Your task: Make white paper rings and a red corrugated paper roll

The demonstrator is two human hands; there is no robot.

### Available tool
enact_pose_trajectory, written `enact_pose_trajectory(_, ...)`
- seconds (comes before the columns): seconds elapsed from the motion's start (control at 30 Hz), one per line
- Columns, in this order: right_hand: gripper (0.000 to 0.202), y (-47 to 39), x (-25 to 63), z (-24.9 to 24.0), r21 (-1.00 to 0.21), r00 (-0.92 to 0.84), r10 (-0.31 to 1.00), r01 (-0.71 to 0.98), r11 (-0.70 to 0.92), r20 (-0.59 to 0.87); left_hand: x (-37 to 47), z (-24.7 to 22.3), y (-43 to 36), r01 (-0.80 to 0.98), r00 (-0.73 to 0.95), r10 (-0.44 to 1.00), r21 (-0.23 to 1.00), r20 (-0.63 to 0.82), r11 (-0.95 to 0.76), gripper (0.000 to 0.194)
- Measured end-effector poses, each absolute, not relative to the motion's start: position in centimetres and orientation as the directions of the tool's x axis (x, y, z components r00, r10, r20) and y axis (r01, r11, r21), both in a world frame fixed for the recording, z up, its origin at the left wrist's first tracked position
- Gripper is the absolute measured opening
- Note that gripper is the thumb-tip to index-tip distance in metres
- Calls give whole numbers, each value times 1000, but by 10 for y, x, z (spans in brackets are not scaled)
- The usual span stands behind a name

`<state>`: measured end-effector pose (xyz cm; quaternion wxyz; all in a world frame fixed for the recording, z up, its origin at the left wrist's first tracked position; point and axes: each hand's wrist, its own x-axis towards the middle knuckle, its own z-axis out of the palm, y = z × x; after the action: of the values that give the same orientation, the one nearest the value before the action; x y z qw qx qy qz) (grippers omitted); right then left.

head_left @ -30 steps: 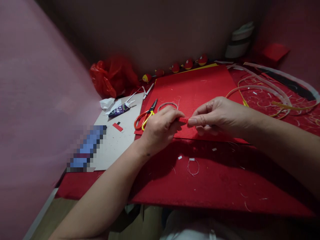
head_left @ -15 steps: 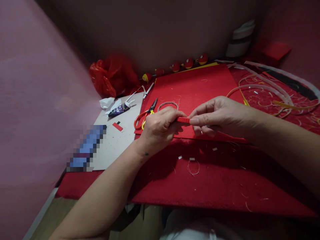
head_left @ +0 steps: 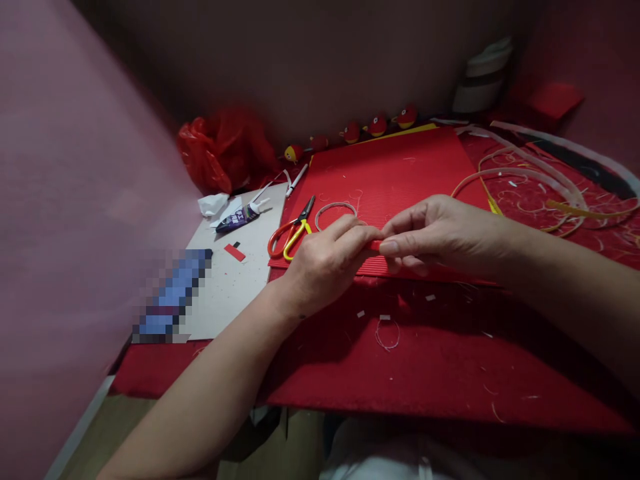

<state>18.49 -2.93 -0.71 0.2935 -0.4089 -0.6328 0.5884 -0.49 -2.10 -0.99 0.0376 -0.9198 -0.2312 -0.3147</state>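
Between both hands is a small red corrugated paper strip (head_left: 373,246), mostly covered by fingers. My left hand (head_left: 333,257) is closed on its left part, back of the hand toward me. Thumb and fingers of my right hand (head_left: 425,233) pinch its right end. Beneath the hands lies a large red corrugated sheet (head_left: 385,173). Scissors (head_left: 299,230) with one red and one yellow handle loop rest on the sheet's left edge, just behind my left hand. A thin pale ring (head_left: 336,208) lies on the sheet beside them.
A grey board (head_left: 235,287) at left bears a glue tube (head_left: 237,218) and red scraps (head_left: 235,252). Behind are a red plastic bag (head_left: 227,150) and several small red bird figures (head_left: 379,125). Curled paper strips (head_left: 540,173) and thread bits litter the right of the red tablecloth (head_left: 450,373).
My left hand has shifted right along the strip, closer to my right fingertips, so less of the strip shows. My right hand has hardly moved.
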Motion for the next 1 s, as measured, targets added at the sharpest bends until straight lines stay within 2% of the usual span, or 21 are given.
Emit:
enact_pose_trajectory(0.1,24,-29,185,-6,-986,-507,857,168,-11,-96,-4,-9,-23,467,701,393,34,596,-884,14)
enact_pose_trajectory(0.17,23,-28,185,-5,-986,-506,858,168,-4,-90,-3,-9,-23,468,684,400,53,610,-882,13)
enact_pose_trajectory(0.3,20,-29,186,-4,-987,-509,850,140,-73,-135,-3,-8,-20,393,624,452,244,638,-887,10)
enact_pose_trajectory(0.37,19,-30,186,-4,-987,-520,840,101,-121,-156,-4,-7,-19,362,606,466,298,645,-883,9)
enact_pose_trajectory(0.43,17,-31,186,-4,-985,-535,828,72,-155,-169,-4,-7,-20,373,598,451,268,663,-889,9)
enact_pose_trajectory(0.6,20,-31,185,-5,-976,-556,809,25,-214,-191,-5,-9,-22,473,621,403,89,672,-877,10)
enact_pose_trajectory(0.77,28,-30,183,-6,-969,-499,842,-24,-247,-202,-7,-10,-18,522,607,426,68,670,-850,10)
enact_pose_trajectory(1.0,9,-28,182,-13,-967,-482,849,-18,-255,-215,-8,-13,-15,554,640,384,-54,665,-831,11)
